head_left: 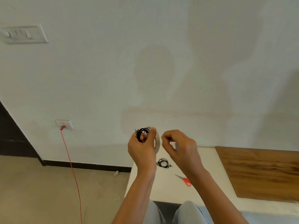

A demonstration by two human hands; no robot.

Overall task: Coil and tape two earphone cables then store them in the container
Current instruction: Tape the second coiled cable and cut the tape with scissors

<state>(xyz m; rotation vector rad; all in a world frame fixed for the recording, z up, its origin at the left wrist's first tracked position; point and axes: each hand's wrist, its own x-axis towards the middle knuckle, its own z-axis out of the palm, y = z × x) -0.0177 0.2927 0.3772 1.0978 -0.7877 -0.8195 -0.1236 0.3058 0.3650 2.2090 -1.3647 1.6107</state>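
Left hand gripped a coiled black cable and a tape roll above the white table; right hand curled just beside the roll, hold indeterminable; second coiled cable on the table near the red scissors.

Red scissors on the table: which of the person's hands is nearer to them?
Right. The right hand hovers above the scissors; the left hand is farther left, gripping the tape roll and coiled cable.
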